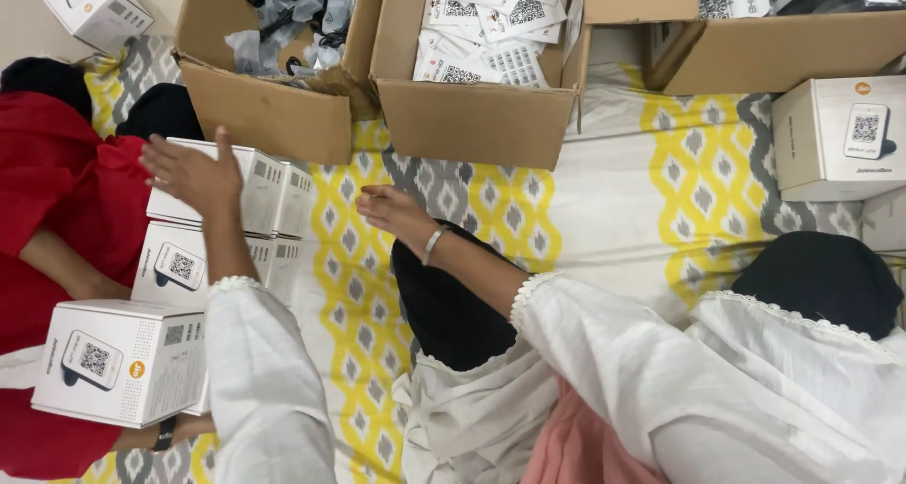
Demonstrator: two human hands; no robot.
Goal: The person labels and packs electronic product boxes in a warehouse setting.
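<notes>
Left hand point(193, 173) is spread flat on stacked white boxes point(269, 196) at the sheet's point(604, 191) left edge, steadying them; right hand point(396, 210) is loosely curled, empty.

left hand point(193, 173) open over stacked white boxes point(269, 196), right hand point(396, 210) empty above patterned sheet point(604, 191)

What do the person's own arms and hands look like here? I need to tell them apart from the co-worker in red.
Both arms wear loose white sleeves with scalloped lace-trimmed cuffs. The left hand is bare, with no jewellery visible. The right hand has a thin silver bangle at the wrist.
</notes>
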